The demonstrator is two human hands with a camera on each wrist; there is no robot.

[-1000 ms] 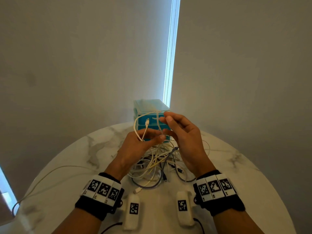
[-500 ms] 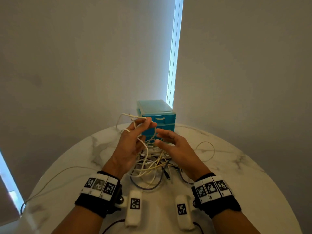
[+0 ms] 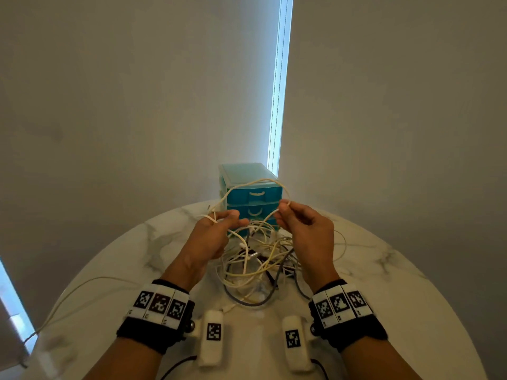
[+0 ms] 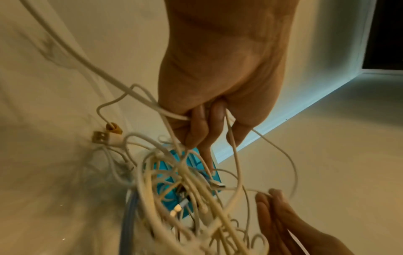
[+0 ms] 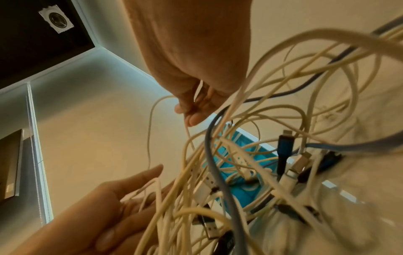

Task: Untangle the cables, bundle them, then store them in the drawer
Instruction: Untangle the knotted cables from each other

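A tangle of cream, white and grey-blue cables (image 3: 258, 266) lies on the round marble table (image 3: 384, 283), in front of a teal drawer unit (image 3: 255, 193) whose drawers are closed. My left hand (image 3: 225, 219) is raised over the pile with its fingers curled round a white cable (image 4: 152, 107). My right hand (image 3: 284, 212) pinches a thin cream cable (image 5: 150, 131) between thumb and fingertips. That cable arcs (image 3: 263, 182) from one hand to the other, in front of the drawer unit. Several plugs (image 5: 285, 143) hang in the tangle.
A long white cable (image 3: 82, 286) trails across the table's left side to its edge. Walls stand close behind the table, with a bright window strip (image 3: 277, 105) above the drawer unit. White wrist camera modules (image 3: 211, 335) hang near the table's front.
My right hand, open half a second ago, has risen and now pinches the cream cable. The hands have moved apart, and the loop is stretched between them.
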